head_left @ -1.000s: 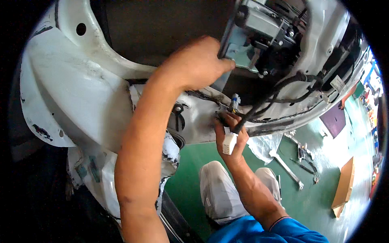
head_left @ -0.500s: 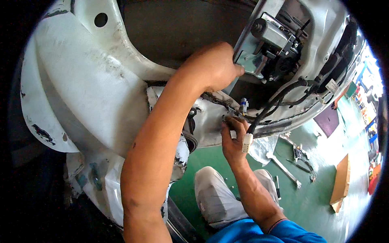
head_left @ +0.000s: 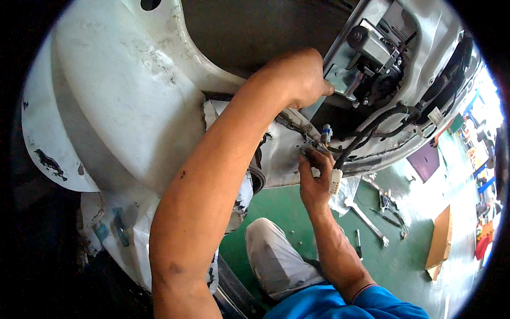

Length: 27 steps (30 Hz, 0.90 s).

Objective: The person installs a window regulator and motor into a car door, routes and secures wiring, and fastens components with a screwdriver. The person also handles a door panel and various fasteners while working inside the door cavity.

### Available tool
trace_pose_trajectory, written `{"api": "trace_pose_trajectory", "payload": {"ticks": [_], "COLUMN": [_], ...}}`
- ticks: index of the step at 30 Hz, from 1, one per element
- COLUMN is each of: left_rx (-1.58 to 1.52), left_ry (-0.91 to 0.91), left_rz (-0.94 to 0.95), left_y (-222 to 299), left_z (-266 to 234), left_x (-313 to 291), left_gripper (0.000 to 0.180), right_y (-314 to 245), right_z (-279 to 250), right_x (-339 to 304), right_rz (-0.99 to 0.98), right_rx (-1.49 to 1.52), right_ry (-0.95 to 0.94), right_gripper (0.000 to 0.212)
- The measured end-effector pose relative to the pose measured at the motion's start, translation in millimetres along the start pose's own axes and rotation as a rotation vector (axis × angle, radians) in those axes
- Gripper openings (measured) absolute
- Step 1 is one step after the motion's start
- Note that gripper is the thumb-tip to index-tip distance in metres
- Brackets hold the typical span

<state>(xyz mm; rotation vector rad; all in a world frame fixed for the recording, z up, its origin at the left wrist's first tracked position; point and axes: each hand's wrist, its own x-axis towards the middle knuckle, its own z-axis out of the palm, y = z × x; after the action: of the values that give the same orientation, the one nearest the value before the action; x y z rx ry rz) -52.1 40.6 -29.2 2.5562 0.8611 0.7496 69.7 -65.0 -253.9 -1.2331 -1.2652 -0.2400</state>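
My left hand [head_left: 308, 80] reaches into the opening of a white car door [head_left: 101, 106]. Its thumb presses on the metal plate of a window regulator [head_left: 342, 77], whose silver motor [head_left: 366, 47] faces me. The fingers curl behind the rail and are hidden. Lower down, my right hand [head_left: 317, 170] is closed in a pinch at the door panel's edge; what lies between its fingertips is too small to make out. Beside that hand hangs a white multi-pin connector [head_left: 335, 181] on a black wiring harness [head_left: 366, 127]. A grey-and-blue plug [head_left: 326, 133] stands just above it.
On the green floor [head_left: 287, 207] lie a clear plastic bag [head_left: 345, 191], a metal bar [head_left: 367, 220], a cable assembly [head_left: 390, 207] and a screwdriver [head_left: 358, 244]. A folded cardboard piece [head_left: 440, 239] stands farther right, near a purple sheet [head_left: 424, 162]. Another person's hand [head_left: 435, 141] shows beyond the door.
The view has shifted, so the door and both hands appear slightly to the right. My left hand stays at the regulator plate and my right hand stays pinched at the panel edge.
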Motion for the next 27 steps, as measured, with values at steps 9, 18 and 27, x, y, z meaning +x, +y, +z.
{"api": "trace_pose_trajectory", "payload": {"ticks": [9,18,27], "left_rx": [0.020,0.023,0.045], "left_ry": [-0.006,-0.013,0.033], "left_rz": [-0.001,-0.015,0.013], "left_y": [2,3,1], "left_z": [0,-1,2], "left_x": [-2,-3,-3], "left_gripper": [0.043,0.044,0.045], "right_y": [-13,-10,-16], "right_z": [3,7,12], "right_x": [5,6,7], "right_rz": [-0.054,-0.027,-0.053], "right_rx": [-0.025,-0.015,-0.072], "right_ry": [-0.036,-0.003,0.003], "right_gripper": [0.021,0.020,0.022]}}
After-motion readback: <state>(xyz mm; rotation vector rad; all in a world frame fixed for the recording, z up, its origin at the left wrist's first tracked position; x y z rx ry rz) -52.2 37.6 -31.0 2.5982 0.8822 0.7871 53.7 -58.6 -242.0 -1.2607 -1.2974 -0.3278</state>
